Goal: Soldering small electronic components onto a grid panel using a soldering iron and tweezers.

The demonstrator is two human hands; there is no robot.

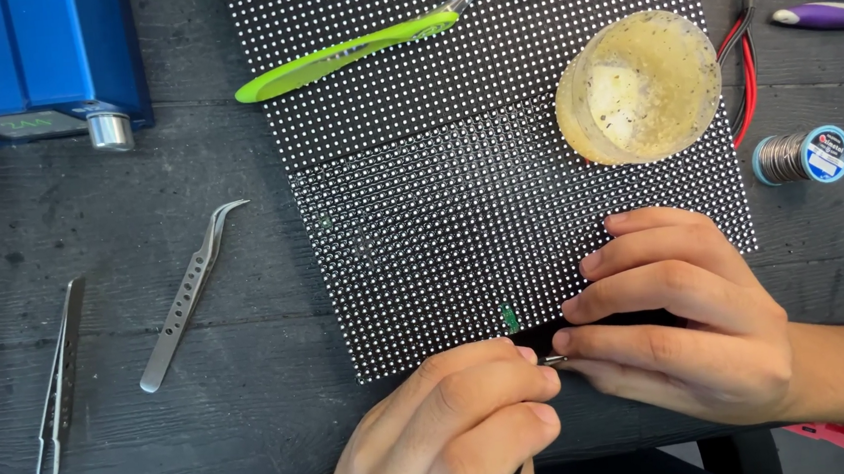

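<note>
**Black LED panel, both hands at its near edge**

Your left hand [457, 420] pinches a thin metal tool [552, 360], fingers closed together around it, tip at the near edge of the LED matrix panel [459, 194] on the dark wooden counter [145, 289]. Your right hand [679, 312] rests curled on the panel's near right corner, fingertips touching the tool tip. Two tweezers [186, 296] lie left of the panel; a flux tub [639, 86] sits on it.

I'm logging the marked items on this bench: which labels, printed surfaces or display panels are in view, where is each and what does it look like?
Display panel: centre of the dark table, flat black rectangle covered in a grid of white dots.
Blue box: top left corner, metal casing with white lettering.
Solder spool: right edge, small reel with a round blue and white end label.
</note>
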